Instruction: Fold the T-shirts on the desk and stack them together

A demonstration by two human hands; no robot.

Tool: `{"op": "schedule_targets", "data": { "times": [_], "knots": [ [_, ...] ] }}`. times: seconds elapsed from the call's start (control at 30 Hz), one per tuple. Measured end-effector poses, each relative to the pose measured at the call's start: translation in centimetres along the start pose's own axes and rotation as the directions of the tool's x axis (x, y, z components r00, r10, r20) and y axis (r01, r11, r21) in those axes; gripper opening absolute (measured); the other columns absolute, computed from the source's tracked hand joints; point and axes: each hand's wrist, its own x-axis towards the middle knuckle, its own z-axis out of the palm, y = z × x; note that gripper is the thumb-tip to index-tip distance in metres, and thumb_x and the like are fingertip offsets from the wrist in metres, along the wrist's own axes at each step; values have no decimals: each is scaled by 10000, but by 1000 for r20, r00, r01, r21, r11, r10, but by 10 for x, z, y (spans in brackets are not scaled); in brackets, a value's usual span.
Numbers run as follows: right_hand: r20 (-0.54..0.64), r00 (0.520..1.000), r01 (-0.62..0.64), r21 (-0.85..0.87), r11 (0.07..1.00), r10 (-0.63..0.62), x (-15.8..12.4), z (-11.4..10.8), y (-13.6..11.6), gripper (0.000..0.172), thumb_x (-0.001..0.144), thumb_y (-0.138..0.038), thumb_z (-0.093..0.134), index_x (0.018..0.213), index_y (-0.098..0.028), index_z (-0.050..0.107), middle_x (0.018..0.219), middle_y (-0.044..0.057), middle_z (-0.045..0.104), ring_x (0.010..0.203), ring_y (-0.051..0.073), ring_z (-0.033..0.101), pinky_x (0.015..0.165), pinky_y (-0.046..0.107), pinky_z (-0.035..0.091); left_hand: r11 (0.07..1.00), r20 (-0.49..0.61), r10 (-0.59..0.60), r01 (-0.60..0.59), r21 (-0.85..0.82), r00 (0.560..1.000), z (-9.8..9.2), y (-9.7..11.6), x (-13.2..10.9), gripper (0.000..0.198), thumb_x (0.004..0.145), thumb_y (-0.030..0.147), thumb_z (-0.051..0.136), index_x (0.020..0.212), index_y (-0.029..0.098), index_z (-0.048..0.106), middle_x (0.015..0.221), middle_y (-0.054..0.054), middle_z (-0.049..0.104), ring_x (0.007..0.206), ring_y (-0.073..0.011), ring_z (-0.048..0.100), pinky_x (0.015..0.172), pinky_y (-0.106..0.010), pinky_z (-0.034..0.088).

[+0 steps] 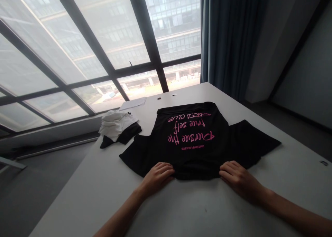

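A black T-shirt (pixel 192 130) with pink lettering lies spread on the white table, its print upside down from where I look. Its collar end is nearest me, and the sleeves stretch out to both sides. My left hand (pixel 158 176) grips the near edge at the left shoulder, fingers curled over the cloth. At the right shoulder my right hand (pixel 237 178) is closed on the same edge in a like way. The cloth between both hands is slightly rumpled. Thumbs and the pinched cloth beneath them are mostly hidden.
White crumpled cloth (pixel 116 123) rests on dark cloth (pixel 129 132) at the table's left edge. Behind it lies a flat white sheet-like item (pixel 132 103). The white table (pixel 197 209) ends near large windows and a blue curtain (pixel 228 43).
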Motion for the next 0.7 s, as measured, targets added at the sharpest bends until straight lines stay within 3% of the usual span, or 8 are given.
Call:
{"op": "schedule_targets", "data": {
  "times": [0.13, 0.23, 0.47, 0.6, 0.7],
  "knots": [
    [7, 1000, 7, 17, 1000, -7, 0, -5, 0, 258, 973, -28, 414, 925, -169, 624, 884, 59, 639, 781, 183, 562, 737, 329, 424, 999, -104, -39, 40, 5, 994, -2, 5, -5, 270, 1004, 188, 562, 1259, 236, 637, 1061, -87, 662, 973, -196, 631, 841, -337, 544],
    [10, 999, 44, 85, 995, -45, -3, -12, 1, 250, 996, -50, 384, 929, -165, 596, 884, 60, 623, 760, 170, 530, 715, 314, 403, 1000, -83, -10, 8, -18, 997, -7, 13, -11, 327, 1009, 147, 528, 1313, 234, 610, 989, -72, 646, 842, -165, 606, 758, -299, 527],
    [234, 954, 144, 184, 972, -186, -20, -17, -10, 264, 930, 2, 381, 833, -191, 532, 792, 37, 591, 699, 163, 500, 653, 310, 368, 996, 106, 46, -38, -78, 993, -12, 54, -24, 285, 998, 138, 481, 1215, 215, 650, 831, -54, 613, 700, -163, 557, 663, -294, 482],
    [362, 915, 80, 271, 959, -179, -21, -32, -24, 226, 809, 14, 461, 796, -201, 532, 790, 38, 615, 707, 172, 549, 660, 317, 407, 984, 237, 66, -24, -175, 969, -17, 78, -26, 272, 980, 179, 478, 1188, 219, 649, 817, -64, 623, 703, -182, 580, 634, -307, 479],
    [417, 894, -22, 403, 915, -162, -10, -50, -23, 157, 837, -57, 541, 830, -209, 579, 849, 31, 651, 783, 171, 609, 739, 311, 461, 965, 311, 68, 18, -263, 948, -28, 79, -19, 281, 969, 313, 567, 1231, 237, 634, 857, -72, 656, 745, -201, 623, 645, -316, 501]
  ]
}}
